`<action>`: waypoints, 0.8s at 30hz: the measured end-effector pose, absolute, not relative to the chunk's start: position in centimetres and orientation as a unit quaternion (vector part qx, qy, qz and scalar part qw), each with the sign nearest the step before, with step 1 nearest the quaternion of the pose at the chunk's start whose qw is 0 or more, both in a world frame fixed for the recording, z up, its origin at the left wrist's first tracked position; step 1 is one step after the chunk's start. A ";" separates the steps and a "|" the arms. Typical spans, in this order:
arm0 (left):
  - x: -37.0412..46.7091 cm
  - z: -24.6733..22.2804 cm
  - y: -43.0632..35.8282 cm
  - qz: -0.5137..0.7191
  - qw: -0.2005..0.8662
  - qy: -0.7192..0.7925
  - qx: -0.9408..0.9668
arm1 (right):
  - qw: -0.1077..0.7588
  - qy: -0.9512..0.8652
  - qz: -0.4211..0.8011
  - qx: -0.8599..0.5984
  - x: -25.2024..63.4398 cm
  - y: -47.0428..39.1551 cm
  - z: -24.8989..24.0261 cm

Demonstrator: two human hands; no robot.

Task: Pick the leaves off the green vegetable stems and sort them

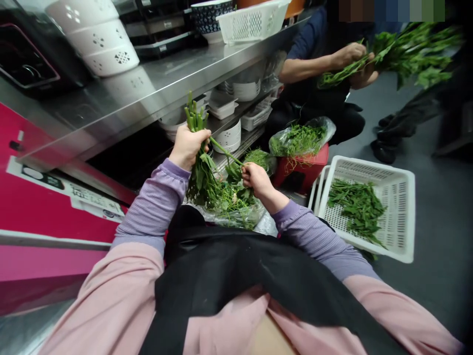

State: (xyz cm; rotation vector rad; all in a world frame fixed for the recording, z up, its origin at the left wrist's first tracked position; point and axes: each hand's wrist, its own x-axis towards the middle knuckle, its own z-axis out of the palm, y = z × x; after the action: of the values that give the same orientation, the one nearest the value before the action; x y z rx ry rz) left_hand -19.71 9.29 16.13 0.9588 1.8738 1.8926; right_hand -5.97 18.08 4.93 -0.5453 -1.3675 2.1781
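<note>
My left hand (189, 144) is closed round a bunch of leafy greens (201, 180), its cut stems sticking up above the fist and its leaves hanging below. A single green stem (226, 152) runs from the bunch to my right hand (257, 180), which pinches its leafy end. Beneath both hands, a clear plastic bag (264, 223) holds more greens and trimmings. To the right, a white perforated basket (401, 212) contains a loose pile of green leaves (360, 207).
A steel counter (162, 81) with white bowls (111, 47) and a white basket (254, 22) runs along the left and top. Dishes fill its lower shelves. A red stool (308, 170) bears bagged greens (303, 138). Another person's hands (351, 56) hold greens at upper right.
</note>
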 end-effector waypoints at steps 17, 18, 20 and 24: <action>-17.3 13.5 9.8 0.620 0.366 0.615 0.323 | 0.143 -0.645 0.749 -0.060 -4.9 20.1 7.5; -17.5 13.2 9.8 0.624 0.363 0.614 0.319 | 0.135 -0.645 0.749 -0.068 -4.9 19.8 7.2; -17.9 12.8 9.9 0.631 0.355 0.613 0.318 | 0.137 -0.646 0.747 -0.083 -4.8 19.4 6.4; -17.9 11.9 9.9 0.626 0.339 0.620 0.331 | 0.177 -0.641 0.735 -0.131 -5.3 18.6 5.4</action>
State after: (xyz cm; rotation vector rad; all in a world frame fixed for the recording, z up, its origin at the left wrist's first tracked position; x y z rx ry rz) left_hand -17.92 9.88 11.94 0.8625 1.6144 1.6297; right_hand -5.30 18.55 5.42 -0.3707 -1.8147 2.0801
